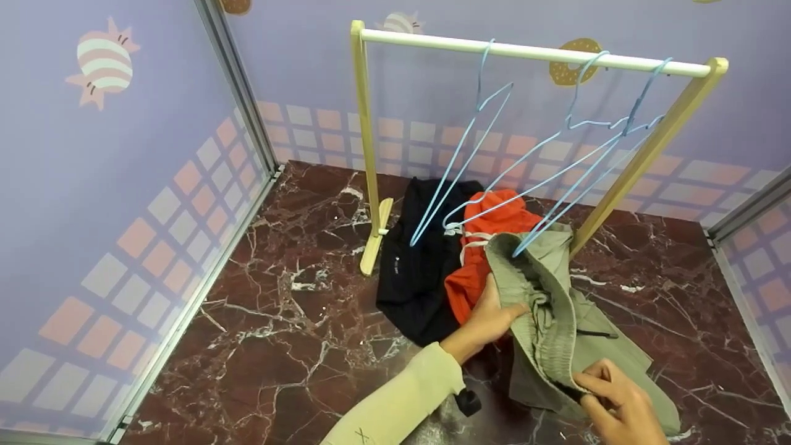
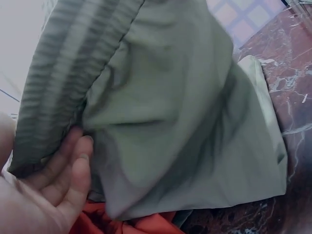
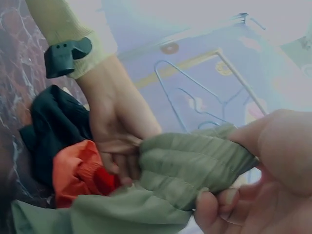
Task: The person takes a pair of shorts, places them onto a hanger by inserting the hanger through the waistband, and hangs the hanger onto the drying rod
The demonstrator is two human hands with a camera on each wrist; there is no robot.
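Grey-green shorts (image 1: 612,358) with an elastic waistband (image 1: 562,327) are held up by both hands, the waist spread and facing up. My left hand (image 1: 491,318) grips the band's far left side, thumb over the edge and fingers along the outside, as the left wrist view shows. My right hand (image 1: 627,402) pinches the near right end of the band between thumb and fingers. The lower end of a blue wire hanger (image 1: 571,191) overlaps the waist opening in the head view. A gathered drawstring (image 1: 542,309) shows inside the waist.
A rack with a white rail (image 1: 432,42) and wooden posts (image 1: 366,123) stands by the back wall. More blue hangers (image 1: 460,161) hang from it. Behind the shorts, a black garment (image 1: 408,278) and an orange-red garment (image 1: 494,213) lie on the marbled floor (image 1: 259,346).
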